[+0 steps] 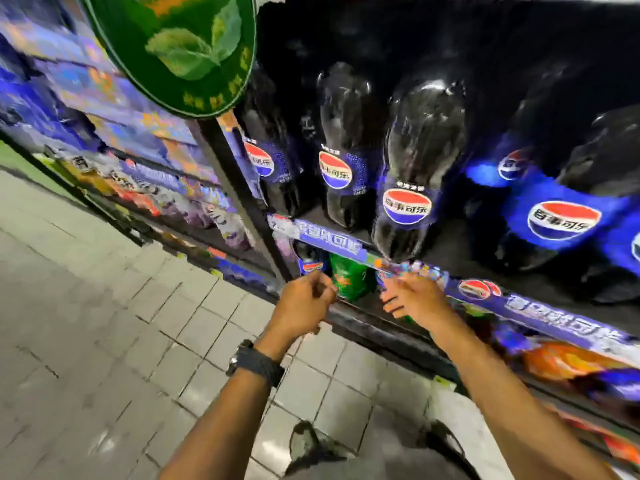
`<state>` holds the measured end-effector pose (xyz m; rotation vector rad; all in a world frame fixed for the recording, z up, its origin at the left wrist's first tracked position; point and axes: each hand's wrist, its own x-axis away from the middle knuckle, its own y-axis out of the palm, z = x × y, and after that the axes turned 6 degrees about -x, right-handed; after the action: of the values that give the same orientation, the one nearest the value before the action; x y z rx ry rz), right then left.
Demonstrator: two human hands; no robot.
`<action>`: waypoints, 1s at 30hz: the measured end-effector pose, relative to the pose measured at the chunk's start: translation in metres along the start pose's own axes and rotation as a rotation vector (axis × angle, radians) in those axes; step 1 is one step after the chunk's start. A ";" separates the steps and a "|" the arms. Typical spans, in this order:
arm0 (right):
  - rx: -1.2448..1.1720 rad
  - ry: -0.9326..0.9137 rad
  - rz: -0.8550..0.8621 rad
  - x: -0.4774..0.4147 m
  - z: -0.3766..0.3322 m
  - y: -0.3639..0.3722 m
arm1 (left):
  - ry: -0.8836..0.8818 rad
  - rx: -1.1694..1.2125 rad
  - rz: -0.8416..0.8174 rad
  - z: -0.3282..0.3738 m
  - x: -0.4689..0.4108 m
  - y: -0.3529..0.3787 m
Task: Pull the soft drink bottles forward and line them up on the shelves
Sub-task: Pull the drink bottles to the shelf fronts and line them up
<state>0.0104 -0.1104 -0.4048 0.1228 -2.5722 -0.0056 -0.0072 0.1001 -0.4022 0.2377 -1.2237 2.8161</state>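
Both hands reach toward the lower shelf, beneath a row of dark cola bottles.

At the centre of the frame the left hand (304, 303) — a dark watch (254, 362) on its wrist — has its fingers curled loosely inward, holding nothing that shows. Just right of it, the right hand (414, 297) has its fingers spread, tips near the blue price strip (332, 239); whether they touch it is unclear through the blur. Between the hands, on the lower shelf (363, 320), stands a green bottle (348, 277) with a small cola bottle (310, 259) to its left. Above, across the upper right, large cola bottles (415, 168) stand on the upper shelf (460, 268) — one at the front edge, others further back.
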 end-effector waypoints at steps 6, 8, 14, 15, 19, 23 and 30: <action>-0.274 0.122 0.148 0.022 0.035 0.033 | 0.067 -0.007 -0.231 -0.046 -0.038 -0.008; -0.379 0.184 0.169 0.025 0.046 0.037 | 0.068 0.009 -0.260 -0.057 -0.043 -0.003; -0.297 0.134 0.315 0.023 0.075 0.055 | 0.024 0.033 -0.325 -0.081 -0.050 0.016; -0.280 0.128 0.322 0.018 0.077 0.056 | 0.022 0.045 -0.325 -0.084 -0.053 0.021; -0.192 0.072 0.321 -0.018 0.092 0.054 | 0.048 0.055 -0.228 -0.096 -0.074 0.046; -0.068 -0.040 0.352 -0.079 0.126 0.051 | 0.057 0.091 -0.132 -0.115 -0.098 0.076; 0.298 -0.485 0.540 -0.179 0.187 0.071 | 0.189 0.109 0.259 -0.182 -0.131 0.129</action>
<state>0.0540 -0.0274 -0.6561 -0.5253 -2.9820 0.6186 0.0857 0.1453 -0.6394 -0.1933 -1.1351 3.0389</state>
